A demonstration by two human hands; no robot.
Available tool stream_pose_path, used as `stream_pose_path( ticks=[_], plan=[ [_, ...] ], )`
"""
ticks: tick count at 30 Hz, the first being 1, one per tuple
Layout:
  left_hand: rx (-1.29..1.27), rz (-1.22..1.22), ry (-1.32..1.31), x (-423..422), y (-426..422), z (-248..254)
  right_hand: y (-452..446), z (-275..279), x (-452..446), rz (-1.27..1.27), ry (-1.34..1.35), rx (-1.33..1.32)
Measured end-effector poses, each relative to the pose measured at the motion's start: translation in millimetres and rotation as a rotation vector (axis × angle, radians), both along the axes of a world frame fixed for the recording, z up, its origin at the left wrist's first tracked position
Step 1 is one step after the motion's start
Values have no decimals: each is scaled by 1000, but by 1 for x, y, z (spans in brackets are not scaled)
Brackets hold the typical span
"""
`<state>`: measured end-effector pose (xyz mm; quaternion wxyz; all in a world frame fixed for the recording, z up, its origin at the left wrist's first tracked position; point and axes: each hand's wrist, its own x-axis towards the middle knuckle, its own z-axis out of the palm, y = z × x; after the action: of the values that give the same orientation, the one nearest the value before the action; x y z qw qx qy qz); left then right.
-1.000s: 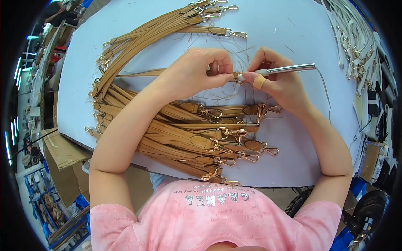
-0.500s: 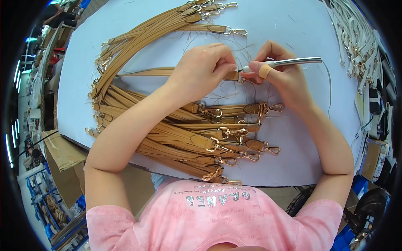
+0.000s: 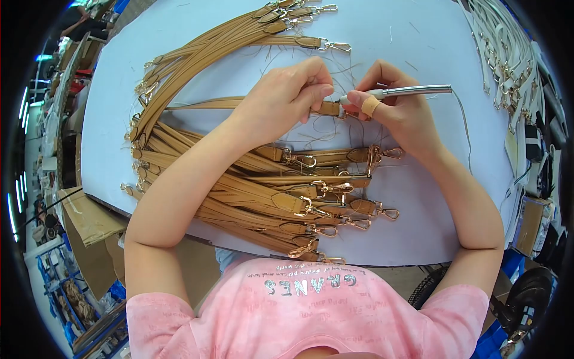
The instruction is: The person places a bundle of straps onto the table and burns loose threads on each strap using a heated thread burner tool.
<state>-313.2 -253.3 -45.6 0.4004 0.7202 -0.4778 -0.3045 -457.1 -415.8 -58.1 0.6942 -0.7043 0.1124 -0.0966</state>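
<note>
My left hand [image 3: 286,99] is closed, thumb and forefinger pinched just above the end of a tan strap [image 3: 326,108]. That strap runs beneath the hand, and whatever the pinch holds is too fine to make out. In my right hand [image 3: 399,107], which has a bandage on the thumb, is a white and silver corded pen-shaped tool [image 3: 412,90]. Its tip is close to the strap end and its metal clasp [image 3: 347,115]. Loose threads [image 3: 311,139] lie around both hands.
Tan straps with metal clasps [image 3: 281,200] are heaped nearest me; another bundle [image 3: 209,45] curves across the far left of the white table [image 3: 418,209]. White straps [image 3: 508,72] hang at the right edge. The tool's cable [image 3: 469,140] trails down the right side.
My left pinch has lifted slightly and moved left, away from the strap end. My right hand and the pen-shaped tool have shifted a little left.
</note>
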Motion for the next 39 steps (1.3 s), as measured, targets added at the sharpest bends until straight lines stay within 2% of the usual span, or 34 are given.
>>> stream_pose_path(
  ticks=[8,10,13,15,17,18,20,23,28,30,32,35,37,39],
  plan=[
    [33,-5,-15,3,4,8,-2,-1,0,17,-13,-29],
    [43,-14,-41,2,7,15,-8,-3,0,37,-59,96],
    [64,-149,-400,-3,14,31,-12,5,1,6,-146,205],
    [-9,-165,-445,6,9,18,-10,14,2,-63,-259,308],
    [-160,-179,-522,10,6,4,-6,22,1,-88,-252,319],
    [-155,-172,-518,10,8,1,-3,26,0,-116,-252,325],
    [-136,-149,-426,10,6,5,-2,27,0,-143,-258,330],
    [-140,-158,-364,6,7,4,-7,18,-5,19,-120,355],
    [-199,-239,-293,7,8,-5,-20,8,-3,117,-45,361],
    [-215,-272,-270,11,5,-3,-18,3,-2,104,-25,268],
    [-143,-275,-112,17,8,1,-15,2,-4,92,-9,225],
    [-63,-249,36,25,11,-1,-10,6,-4,131,20,-16],
    [14,-202,165,29,10,-3,-9,5,-5,135,16,-33],
    [-17,-200,254,28,9,-3,-8,5,-4,138,5,-73]
  ],
)
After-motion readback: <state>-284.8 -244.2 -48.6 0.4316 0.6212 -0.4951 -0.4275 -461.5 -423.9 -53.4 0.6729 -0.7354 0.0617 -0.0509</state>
